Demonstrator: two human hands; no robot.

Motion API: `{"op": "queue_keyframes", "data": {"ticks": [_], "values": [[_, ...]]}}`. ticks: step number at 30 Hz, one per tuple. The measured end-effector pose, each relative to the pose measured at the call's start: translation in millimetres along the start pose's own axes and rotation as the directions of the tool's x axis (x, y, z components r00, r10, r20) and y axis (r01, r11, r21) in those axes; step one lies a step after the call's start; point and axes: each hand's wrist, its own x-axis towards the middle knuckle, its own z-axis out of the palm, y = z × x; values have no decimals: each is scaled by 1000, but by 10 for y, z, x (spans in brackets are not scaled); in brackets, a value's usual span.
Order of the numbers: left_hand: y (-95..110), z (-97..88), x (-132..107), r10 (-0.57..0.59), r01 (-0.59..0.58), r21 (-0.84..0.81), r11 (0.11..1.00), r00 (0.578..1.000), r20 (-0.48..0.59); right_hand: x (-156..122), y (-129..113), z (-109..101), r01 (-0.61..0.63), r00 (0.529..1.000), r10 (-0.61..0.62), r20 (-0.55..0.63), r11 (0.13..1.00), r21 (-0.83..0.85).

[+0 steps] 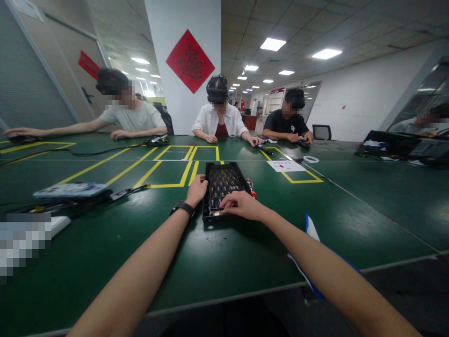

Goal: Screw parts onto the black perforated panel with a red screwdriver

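Observation:
A black open-topped rectangular case (224, 219) lies on the green table in front of me, with rows of small greyish parts (224, 180) inside. My left hand (197, 190) grips the case's left side wall, its thumb by the rim. Over the near right part of the case is my right hand (242, 206), fingers bent together and pointing down inside. Under those fingertips shows a small pale, yellowish piece (218, 213). Whatever the fingers pinch is too small to name. Against the case's right side rests a tool with a red-and-black handle (251, 188), partly hidden.
Yellow tape outlines mark the green table (351, 201). A white sheet (285, 166) and a tape roll (310, 159) lie beyond the case. Left are a phone-like slab (72, 189) and cables (128, 192). A blue-and-white item (311, 228) lies under my right forearm. Several people sit around.

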Motion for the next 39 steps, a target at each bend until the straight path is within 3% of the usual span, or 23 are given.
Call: {"op": "queue_keyframes", "data": {"ticks": [18,35,39], "values": [[-4,7,1,10,-10,2,1000,1000,-1,4,-18,-5,5,1000,-5,12,1000,3],[17,1,-8,-4,4,3,1000,1000,7,2,-30,-42,62,998,-66,-10,969,-240],[25,-3,-16,-7,7,1,1000,1000,6,1,-2,-37,75,996,-82,-20,970,-231]]}}
